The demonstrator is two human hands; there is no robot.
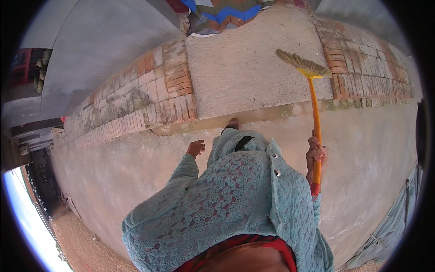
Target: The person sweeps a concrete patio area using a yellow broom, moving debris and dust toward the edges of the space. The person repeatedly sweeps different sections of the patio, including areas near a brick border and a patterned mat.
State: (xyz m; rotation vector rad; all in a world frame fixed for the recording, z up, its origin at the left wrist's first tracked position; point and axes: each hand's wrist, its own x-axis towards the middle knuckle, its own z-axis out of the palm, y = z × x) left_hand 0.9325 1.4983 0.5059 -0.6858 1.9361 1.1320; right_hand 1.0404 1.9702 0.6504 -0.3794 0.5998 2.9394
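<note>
A broom [316, 109] with an orange handle, a yellow neck and pale straw bristles is held bristles-up and forward on my right side. My right hand [316, 153] wraps its fingers round the lower handle, above the red end cap. The bristles [302, 63] show over the rough concrete ramp, near the right brick edging; whether they touch it I cannot tell. My left hand [196, 148] hangs at my left side with nothing in it, its fingers loosely bent and apart. Light blue lacy sleeves cover both arms.
A step edge [267, 114] crosses ahead, with one of my feet [233, 123] beside it. Brick ledges [136, 90] flank the concrete ramp [253, 68]. A zigzag-patterned curtain [226, 16] hangs at the far end. Grey-green sheeting [385, 231] lies at the right.
</note>
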